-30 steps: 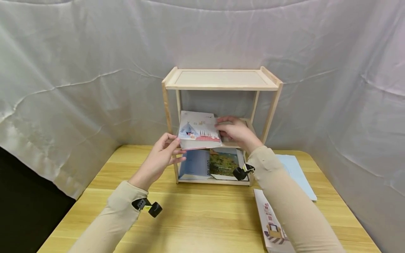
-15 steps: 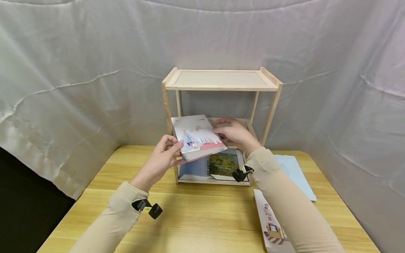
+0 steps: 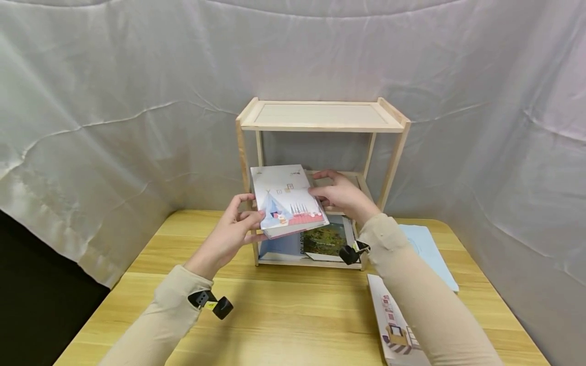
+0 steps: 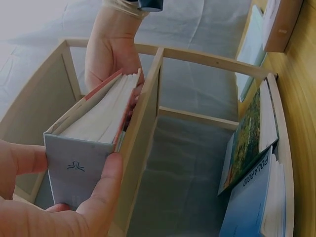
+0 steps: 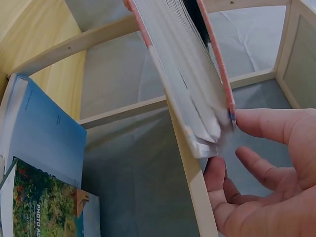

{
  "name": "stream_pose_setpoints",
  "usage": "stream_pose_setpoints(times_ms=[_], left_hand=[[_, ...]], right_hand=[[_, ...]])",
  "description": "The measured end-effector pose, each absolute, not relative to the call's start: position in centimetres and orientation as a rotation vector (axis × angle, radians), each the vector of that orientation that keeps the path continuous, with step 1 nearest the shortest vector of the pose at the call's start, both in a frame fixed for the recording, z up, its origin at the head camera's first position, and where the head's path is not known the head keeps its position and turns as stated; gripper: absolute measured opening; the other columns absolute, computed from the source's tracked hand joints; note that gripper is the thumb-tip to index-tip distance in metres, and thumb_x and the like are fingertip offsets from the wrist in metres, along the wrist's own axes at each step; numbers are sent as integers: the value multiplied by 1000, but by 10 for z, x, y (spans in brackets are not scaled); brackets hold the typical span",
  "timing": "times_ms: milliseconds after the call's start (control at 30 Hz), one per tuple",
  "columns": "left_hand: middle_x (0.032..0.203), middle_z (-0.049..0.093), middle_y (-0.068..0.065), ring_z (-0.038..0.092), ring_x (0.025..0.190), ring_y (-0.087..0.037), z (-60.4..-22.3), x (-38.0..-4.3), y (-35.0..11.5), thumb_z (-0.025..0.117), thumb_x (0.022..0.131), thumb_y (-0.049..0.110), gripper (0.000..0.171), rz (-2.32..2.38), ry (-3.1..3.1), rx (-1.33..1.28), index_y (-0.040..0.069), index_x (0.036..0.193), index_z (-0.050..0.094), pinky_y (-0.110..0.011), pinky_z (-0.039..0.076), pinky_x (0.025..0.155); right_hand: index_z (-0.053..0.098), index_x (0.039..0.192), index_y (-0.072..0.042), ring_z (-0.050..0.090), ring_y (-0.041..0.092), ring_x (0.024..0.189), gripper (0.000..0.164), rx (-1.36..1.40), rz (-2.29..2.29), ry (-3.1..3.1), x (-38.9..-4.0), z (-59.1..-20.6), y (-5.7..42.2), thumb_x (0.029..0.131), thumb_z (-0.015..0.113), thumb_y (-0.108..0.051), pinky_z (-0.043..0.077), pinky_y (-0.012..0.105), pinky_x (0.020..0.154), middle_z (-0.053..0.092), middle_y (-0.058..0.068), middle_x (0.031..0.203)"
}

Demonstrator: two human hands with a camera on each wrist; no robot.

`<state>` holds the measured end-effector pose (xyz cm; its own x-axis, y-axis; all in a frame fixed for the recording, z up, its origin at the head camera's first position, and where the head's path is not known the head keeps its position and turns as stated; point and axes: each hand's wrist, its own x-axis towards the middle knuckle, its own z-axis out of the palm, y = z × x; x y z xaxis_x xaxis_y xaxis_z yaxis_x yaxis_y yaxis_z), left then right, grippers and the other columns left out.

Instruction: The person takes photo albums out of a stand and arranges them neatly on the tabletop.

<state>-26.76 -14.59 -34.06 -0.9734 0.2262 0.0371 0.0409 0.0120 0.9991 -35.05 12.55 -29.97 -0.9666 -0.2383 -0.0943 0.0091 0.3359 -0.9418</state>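
Note:
A thick white book with a blue tent and a pink band on its cover is tilted at the front of the rack's middle shelf. My left hand grips its left side; in the left wrist view, the thumb and fingers lie around the pale grey spine. At the opposite side, my right hand pinches the book's corner. Seen from the right wrist, the right thumb touches one cover while a fingertip meets the other. The page edges face that camera, slightly fanned.
The wooden rack stands at the table's back. On its lower shelf are a blue Polaroid book and a photo album. To the right lie a light blue folder-like item and another white illustrated book.
The book has come forward from the shelf toward me and tilted, its near edge dropping. Both hands have kept their hold, and the right arm has barely moved.

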Motion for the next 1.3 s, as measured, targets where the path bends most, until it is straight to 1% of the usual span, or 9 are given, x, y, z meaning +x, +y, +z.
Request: stream_pose_setpoints(times_ms=[67,200,400,567,700,833,1000,1133,1300], left_hand=[[140,56,-26,70,110,-24,-342,-267,-147,55,113,14,61,2088,2136,300,16,164,22,-44,64,101],[142,53,-25,67,114,-25,-343,-266,-149,55,112,11,66,2076,2133,323,19,167,19,-42,64,101],[146,49,-26,65,119,-28,-342,-264,-149,53,112,9,68,2078,2120,333,22,168,17,-41,63,100],[146,47,-26,64,120,-29,-343,-262,-148,53,111,6,70,2098,2100,334,24,169,17,-44,64,101],[146,47,-25,64,122,-30,-343,-261,-148,53,111,5,72,2105,2103,331,27,169,17,-47,63,101],[147,47,-25,64,124,-32,-344,-259,-148,53,111,5,72,2103,2107,327,28,168,17,-49,63,103],[146,47,-24,65,123,-31,-345,-257,-149,53,111,6,71,2101,2103,325,28,168,18,-48,62,103],[144,47,-23,64,122,-29,-348,-256,-151,55,111,7,70,2102,2098,335,29,167,20,-46,63,102],[140,49,-20,61,120,-27,-351,-253,-151,57,110,8,70,2088,2110,352,29,167,22,-42,63,98]], right_hand=[[41,161,-13,72,17,85,63,-216,-1680,2371,-350,-300,126,105,69,-15,64,28,77,71,19,121],[38,165,-15,73,19,89,69,-249,-1670,2368,-350,-301,128,104,69,-12,65,30,82,68,23,130],[38,166,-19,75,24,97,74,-285,-1669,2375,-349,-301,133,102,72,-11,66,31,86,66,26,136],[37,166,-19,74,28,107,76,-295,-1662,2384,-347,-301,136,101,73,-11,66,34,92,64,26,139],[36,166,-16,73,30,109,76,-312,-1680,2379,-346,-300,136,101,73,-10,65,37,95,62,27,140],[36,165,-14,71,29,109,74,-339,-1702,2377,-344,-299,136,101,73,-8,65,35,92,58,27,141],[38,164,-14,68,26,105,73,-356,-1714,2392,-341,-298,137,101,73,-7,65,31,86,57,25,138],[38,164,-15,67,25,101,73,-382,-1726,2390,-339,-298,138,101,72,-6,65,31,85,57,24,134],[41,164,-17,62,24,100,73,-443,-1714,2408,-337,-301,142,99,74,-6,65,30,83,55,20,126]])
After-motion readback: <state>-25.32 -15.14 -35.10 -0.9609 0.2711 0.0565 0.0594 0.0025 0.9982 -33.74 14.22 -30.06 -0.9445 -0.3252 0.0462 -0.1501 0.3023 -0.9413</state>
